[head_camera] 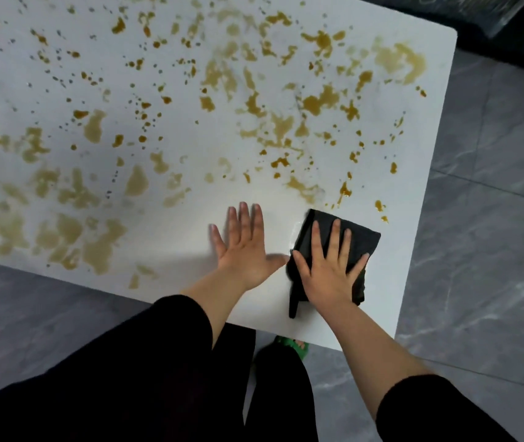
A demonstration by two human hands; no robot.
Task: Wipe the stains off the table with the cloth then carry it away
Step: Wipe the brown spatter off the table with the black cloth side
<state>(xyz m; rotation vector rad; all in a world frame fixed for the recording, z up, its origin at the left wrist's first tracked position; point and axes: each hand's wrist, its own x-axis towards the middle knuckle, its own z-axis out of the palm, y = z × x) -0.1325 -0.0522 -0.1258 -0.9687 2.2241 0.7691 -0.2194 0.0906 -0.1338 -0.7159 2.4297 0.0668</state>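
Note:
A white table (pixel 423 129) fills most of the view, spattered with many brown-yellow stains (pixel 321 100) across its far and left parts. A folded black cloth (pixel 361 239) lies near the table's front right corner. My right hand (pixel 329 266) presses flat on the cloth with fingers spread. My left hand (pixel 244 247) rests flat on the bare tabletop just left of the cloth, palm down, fingers apart, holding nothing. The patch of table around both hands looks free of stains.
Grey marble-look floor tiles (pixel 493 250) surround the table on the right and front. A dark object (pixel 490 14) sits on the floor beyond the far right corner. My black trousers and a green slipper (pixel 295 346) show below the table's front edge.

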